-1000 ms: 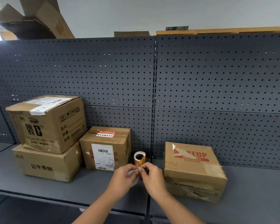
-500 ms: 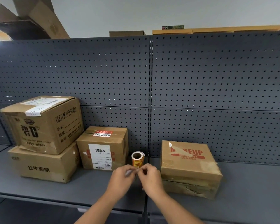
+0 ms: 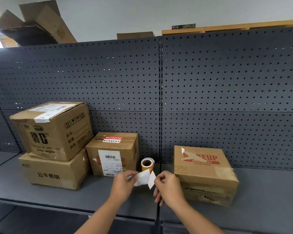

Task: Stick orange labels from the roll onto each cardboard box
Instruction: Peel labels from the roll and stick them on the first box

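A: what changed vs half a second ago?
B: hands have pulled apart. they were pinched together just in front of the label roll [image 3: 147,164], now two white pieces are fanned out between them
A: grip state?
B: left hand [image 3: 123,184] pinches the wider white sheet [image 3: 142,179], right hand [image 3: 167,187] pinches the narrower strip [image 3: 152,181]. both fingertip grasps
A: so label is off the backing?
B: looks mid-peel, my read. both faces toward camera are white, can't tell which piece is the label and which the liner
A: roll?
B: standing on the shelf [image 3: 57,195] against the pegboard [image 3: 227,98], between the barcode box [image 3: 112,154] and the makeup box [image 3: 203,173]. untouched by either hand
A: boxes?
B: four in view, incl. the baby wipes box [image 3: 52,130] stacked on the lower left box [image 3: 52,171]. barcode box has a reddish sticker [image 3: 112,139] on top, other tops show none
A: next?
B: finish the peel, then likely the makeup box, nearest the right hand
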